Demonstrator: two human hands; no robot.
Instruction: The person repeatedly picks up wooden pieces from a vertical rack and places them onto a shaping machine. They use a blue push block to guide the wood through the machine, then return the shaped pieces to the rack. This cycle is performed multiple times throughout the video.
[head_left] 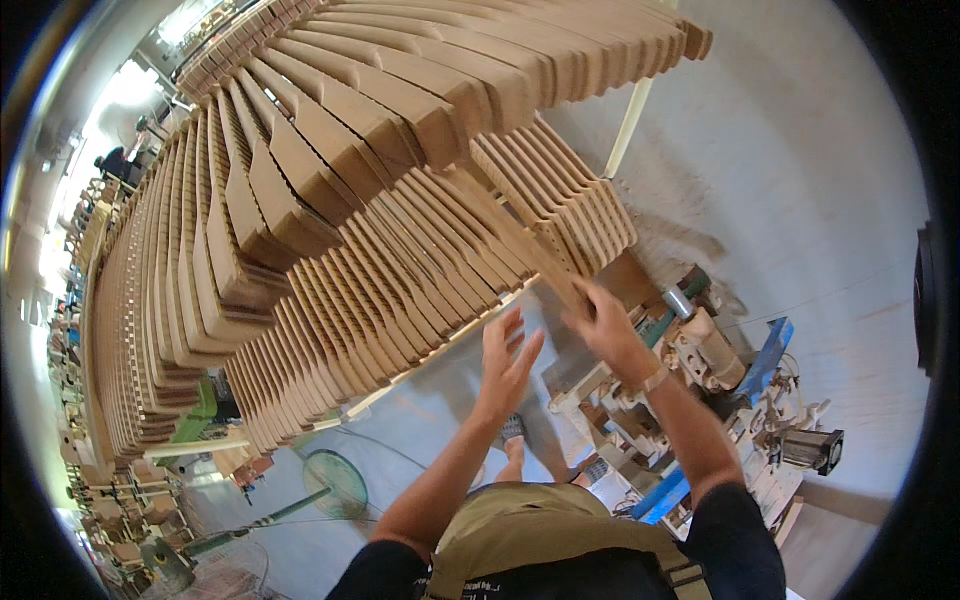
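Observation:
My right hand [608, 335] is closed around the near end of a long, slim wooden guitar neck [535, 250]. Its far end reaches in among the lower row of similar wooden necks [400, 270]. To its left, my left hand [508, 365] is raised with fingers apart and nothing in it, just short of the rack's front edge. Above both hands juts an upper row of necks with broad, blocky ends [350, 150]. Another stack of necks [560, 200] lies right of the held one.
A pale rack rail [440, 348] runs under the lower row. At right stands a machine with a blue frame [770, 350], a motor [810, 450] and wood pieces around it. A green round fan [335, 484] stands on the floor at lower left, with cables nearby.

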